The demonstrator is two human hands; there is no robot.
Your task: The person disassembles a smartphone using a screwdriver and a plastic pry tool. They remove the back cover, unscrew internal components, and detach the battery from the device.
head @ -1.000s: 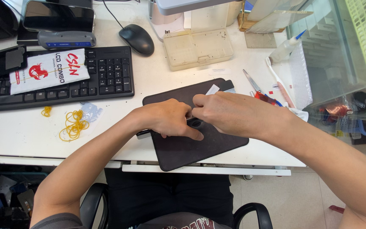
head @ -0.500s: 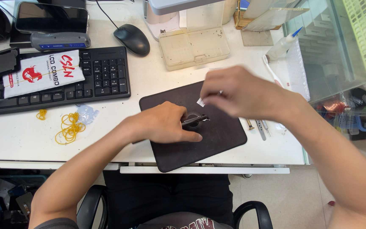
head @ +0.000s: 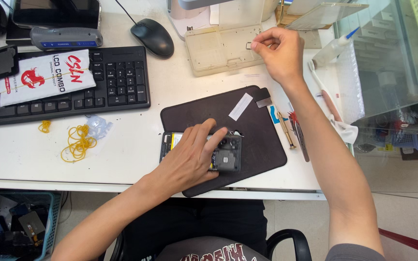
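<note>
Dark leather-like rectangular mat point(head: 257, 145) lies on the white counter point(head: 122, 150) at six o'clock, and on its near-left part rests an opened black smartphone with its inner parts bared point(head: 226, 154). Your left hand point(head: 189, 157) lies flat across that phone, fingers point(head: 216, 135) spread and pressing it down, not curled around it. Your right hand point(head: 279, 53) is up at one o'clock, well apart from the phone, fingers point(head: 262, 41) pinched narrow on a tiny metal part point(head: 248, 46) over the clear plastic parts tray point(head: 218, 48). Yellow rubber bands point(head: 77, 142) lie at nine o'clock.
</note>
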